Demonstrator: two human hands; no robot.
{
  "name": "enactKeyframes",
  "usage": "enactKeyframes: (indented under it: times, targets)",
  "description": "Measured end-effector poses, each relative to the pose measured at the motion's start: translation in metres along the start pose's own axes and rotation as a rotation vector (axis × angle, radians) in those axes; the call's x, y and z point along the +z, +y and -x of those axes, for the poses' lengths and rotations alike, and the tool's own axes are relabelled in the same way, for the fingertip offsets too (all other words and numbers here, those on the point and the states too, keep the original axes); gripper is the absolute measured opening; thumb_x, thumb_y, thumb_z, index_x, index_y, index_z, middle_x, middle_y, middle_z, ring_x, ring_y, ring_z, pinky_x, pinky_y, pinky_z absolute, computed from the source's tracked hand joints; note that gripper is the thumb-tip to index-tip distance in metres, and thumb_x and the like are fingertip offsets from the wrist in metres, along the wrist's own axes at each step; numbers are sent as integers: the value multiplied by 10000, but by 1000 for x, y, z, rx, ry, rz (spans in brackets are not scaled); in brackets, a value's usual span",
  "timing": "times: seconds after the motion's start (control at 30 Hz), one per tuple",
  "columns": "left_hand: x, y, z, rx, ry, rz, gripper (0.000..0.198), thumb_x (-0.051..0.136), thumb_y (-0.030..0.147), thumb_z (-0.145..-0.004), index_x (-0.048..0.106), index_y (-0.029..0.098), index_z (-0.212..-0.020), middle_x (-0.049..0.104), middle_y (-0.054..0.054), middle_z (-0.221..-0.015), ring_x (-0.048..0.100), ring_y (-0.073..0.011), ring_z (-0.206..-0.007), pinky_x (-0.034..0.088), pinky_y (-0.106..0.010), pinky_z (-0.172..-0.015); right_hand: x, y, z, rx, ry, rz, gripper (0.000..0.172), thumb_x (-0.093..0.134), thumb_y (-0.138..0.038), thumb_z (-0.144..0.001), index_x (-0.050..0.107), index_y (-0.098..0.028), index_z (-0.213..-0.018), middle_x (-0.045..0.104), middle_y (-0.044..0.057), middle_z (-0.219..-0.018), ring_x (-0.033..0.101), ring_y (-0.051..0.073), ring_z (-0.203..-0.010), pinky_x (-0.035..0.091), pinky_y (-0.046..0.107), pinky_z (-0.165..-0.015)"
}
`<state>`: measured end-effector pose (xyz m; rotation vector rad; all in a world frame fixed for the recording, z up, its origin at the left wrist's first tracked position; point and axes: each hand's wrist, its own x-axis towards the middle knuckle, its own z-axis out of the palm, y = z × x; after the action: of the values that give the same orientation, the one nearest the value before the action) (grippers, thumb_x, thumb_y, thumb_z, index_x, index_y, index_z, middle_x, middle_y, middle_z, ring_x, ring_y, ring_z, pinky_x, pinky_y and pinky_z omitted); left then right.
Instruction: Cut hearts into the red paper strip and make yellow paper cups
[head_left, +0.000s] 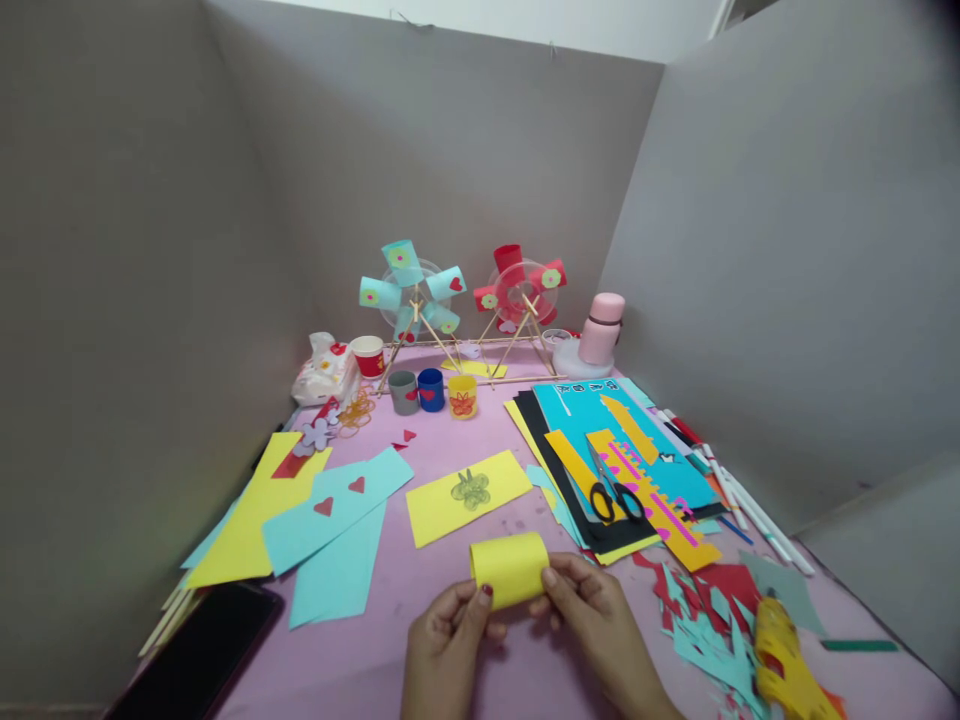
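Note:
A yellow paper tube (pixel 511 572), lying on its side, is held between my two hands near the front of the table. My left hand (pixel 450 640) pinches its left end, thumb on the near side. At the right end, my right hand (pixel 589 612) grips it with thumb and fingers. Just beyond lies a flat yellow paper strip (pixel 471 495) with a butterfly drawn on it. Farther back stand small paper cups: a grey one (pixel 403 393), a blue one (pixel 431 390) and a yellow one (pixel 463 398) with a red-orange flower.
Two paper-and-stick wheels, one light blue (pixel 414 290) and one red (pixel 523 290), stand at the back. Scissors (pixel 615 498) rest on stacked papers at right, near scraps (pixel 712 640) and a glue gun (pixel 787 660). A phone (pixel 202 655) and light-blue sheets (pixel 341 560) lie left.

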<state>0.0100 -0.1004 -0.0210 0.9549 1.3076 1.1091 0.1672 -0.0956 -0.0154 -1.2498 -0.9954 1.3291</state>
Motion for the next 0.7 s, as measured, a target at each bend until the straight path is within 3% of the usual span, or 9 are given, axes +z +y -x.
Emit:
enactKeyframes:
  times: [0.27, 0.47, 0.7]
  targets:
    - [-2, -8, 6, 285, -22, -226, 267, 648, 432, -779, 745, 184, -788, 734, -46, -755, 657, -200, -707, 504, -209, -644, -6, 1, -4, -46, 18, -67, 400, 680, -539, -772, 638, -141, -774, 640, 2, -542, 531, 88, -494, 391, 173, -478]
    - [-1, -2, 2, 144, -40, -139, 355, 665, 508, -738, 737, 160, -749, 698, -48, -660, 625, -196, -634, 497, -221, -587, -5, 6, -6, -4, 15, -92, 399, 658, -534, -794, 623, -137, -775, 562, -45, -417, 472, 61, -357, 303, 153, -395]
    - [0, 3, 1, 123, -45, -74, 353, 699, 511, -705, 741, 161, -735, 698, -49, -665, 618, -194, -642, 495, -224, -588, -6, 4, -6, -15, 28, -124, 422, 652, -553, -793, 627, -133, -763, 580, -28, -401, 500, 67, -380, 340, 141, -406]
